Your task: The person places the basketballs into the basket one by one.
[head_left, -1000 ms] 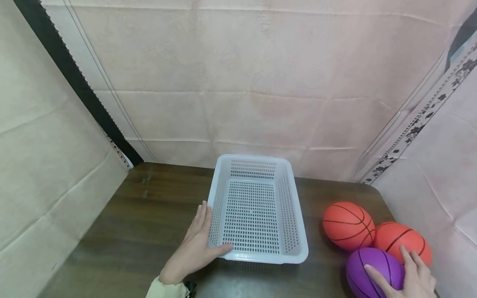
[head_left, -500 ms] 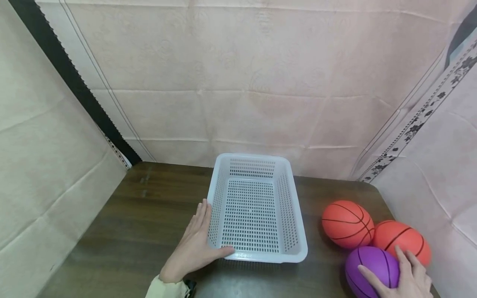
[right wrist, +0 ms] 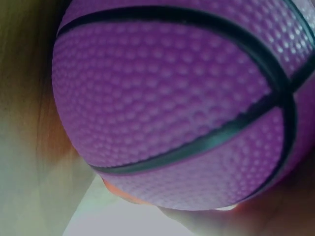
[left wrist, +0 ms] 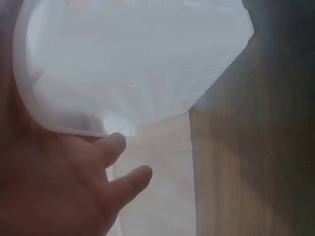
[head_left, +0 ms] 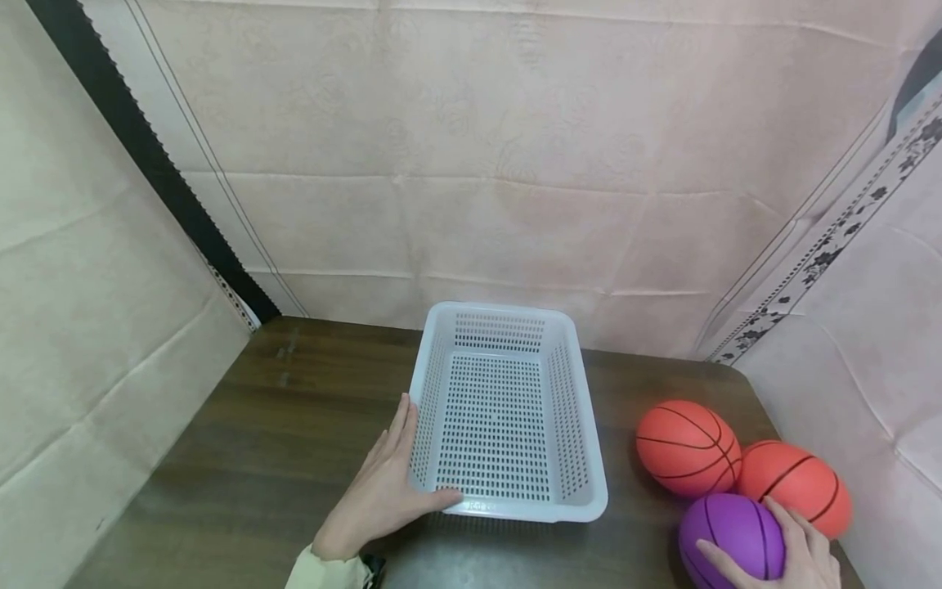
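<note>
A white perforated plastic basket [head_left: 495,425] stands on the dark wooden table. My left hand [head_left: 386,487] rests at its near left corner, fingers extended along the outer left side and thumb over the near rim. In the left wrist view the fingers [left wrist: 130,184] lie against or beside the basket's pale wall [left wrist: 133,64]. At the lower right, my right hand [head_left: 787,556] holds a purple mini basketball [head_left: 728,536], its thumb and fingers spread round the ball. The textured purple surface fills most of the right wrist view. Whether the ball touches the table cannot be told.
Two orange mini basketballs lie just behind the purple one, the left one [head_left: 688,448] and the right one [head_left: 795,483] side by side. Pale cloth walls [head_left: 515,164] enclose the table [head_left: 294,425] at the back and both sides.
My right hand and the purple basketball have shifted slightly left, with the hand farther round the ball. The left hand and the basket stay in place.
</note>
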The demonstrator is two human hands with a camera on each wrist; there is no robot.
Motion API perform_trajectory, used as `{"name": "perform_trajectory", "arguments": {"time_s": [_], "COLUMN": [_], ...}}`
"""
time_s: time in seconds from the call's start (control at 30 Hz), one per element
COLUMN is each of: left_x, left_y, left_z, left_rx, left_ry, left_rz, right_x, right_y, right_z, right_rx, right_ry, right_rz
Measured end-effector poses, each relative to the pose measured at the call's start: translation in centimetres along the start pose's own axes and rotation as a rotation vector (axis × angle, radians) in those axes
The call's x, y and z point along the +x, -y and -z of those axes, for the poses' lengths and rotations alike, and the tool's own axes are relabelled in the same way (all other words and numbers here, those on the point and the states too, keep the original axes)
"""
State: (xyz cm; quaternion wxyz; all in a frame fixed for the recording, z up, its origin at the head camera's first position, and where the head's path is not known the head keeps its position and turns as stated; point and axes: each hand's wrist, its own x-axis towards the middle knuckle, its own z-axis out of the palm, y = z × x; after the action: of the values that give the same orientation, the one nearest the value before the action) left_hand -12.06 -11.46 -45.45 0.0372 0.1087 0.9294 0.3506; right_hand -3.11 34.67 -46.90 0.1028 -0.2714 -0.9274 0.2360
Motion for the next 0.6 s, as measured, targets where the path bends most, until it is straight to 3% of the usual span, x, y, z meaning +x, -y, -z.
{"name": "perform_trajectory", "arguments": {"time_s": [0.3,0.6], "left_x": [-0.15,-0.11], "left_y": [0.08,0.1], "left_z": [-0.07,-0.14], "left_rx": [0.0,-0.002], "left_ry": [-0.026,-0.023], "left_rz": [-0.002,0.01], "right_x": [-0.12,0.43], "right_y": [0.41,0.54], "right_z": [0.19,0.67], "right_rx": [0.0,-0.031], "right_ry": [-0.002,0.099], "right_rz": [0.053,-0.007]}}
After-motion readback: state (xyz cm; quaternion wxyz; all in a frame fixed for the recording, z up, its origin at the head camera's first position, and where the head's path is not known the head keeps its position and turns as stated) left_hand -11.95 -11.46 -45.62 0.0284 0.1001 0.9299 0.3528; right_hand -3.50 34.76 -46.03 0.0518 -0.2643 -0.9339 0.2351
